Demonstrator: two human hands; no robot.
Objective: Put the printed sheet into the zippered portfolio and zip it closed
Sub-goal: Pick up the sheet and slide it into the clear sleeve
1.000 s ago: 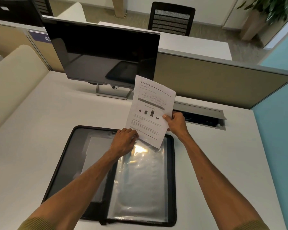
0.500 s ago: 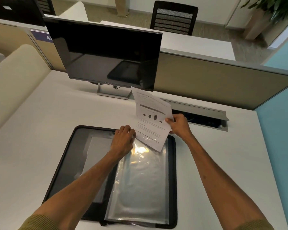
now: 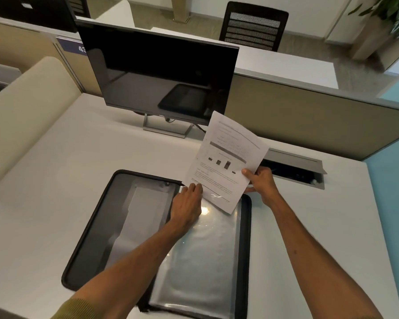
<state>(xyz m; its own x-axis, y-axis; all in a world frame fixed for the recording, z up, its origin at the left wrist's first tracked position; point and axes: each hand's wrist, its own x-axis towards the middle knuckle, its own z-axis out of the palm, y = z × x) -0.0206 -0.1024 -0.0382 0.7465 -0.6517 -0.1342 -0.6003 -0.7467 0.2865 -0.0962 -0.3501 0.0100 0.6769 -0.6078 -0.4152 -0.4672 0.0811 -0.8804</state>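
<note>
The black zippered portfolio (image 3: 88, 229) lies open flat on the white desk, with a clear plastic sleeve (image 3: 200, 261) on its right half. My right hand (image 3: 260, 183) pinches the right edge of the printed sheet (image 3: 226, 157) and holds it tilted in the air. The sheet's lower corner hangs over the top of the sleeve. My left hand (image 3: 187, 203) rests on the sleeve's top left corner, fingers fairly straight and touching the sheet's lower left edge. Its thumb is hidden.
A dark monitor (image 3: 159, 74) on a metal stand is just behind the portfolio. An open cable tray (image 3: 295, 169) is sunk into the desk behind my right hand. A beige partition (image 3: 309, 116) closes the back, and a cream divider (image 3: 21, 107) closes the left.
The sheet has dipped and swung slightly while its lower corner stayed over the sleeve's top. My left fingers have straightened from a curl and reached the sheet's lower edge.
</note>
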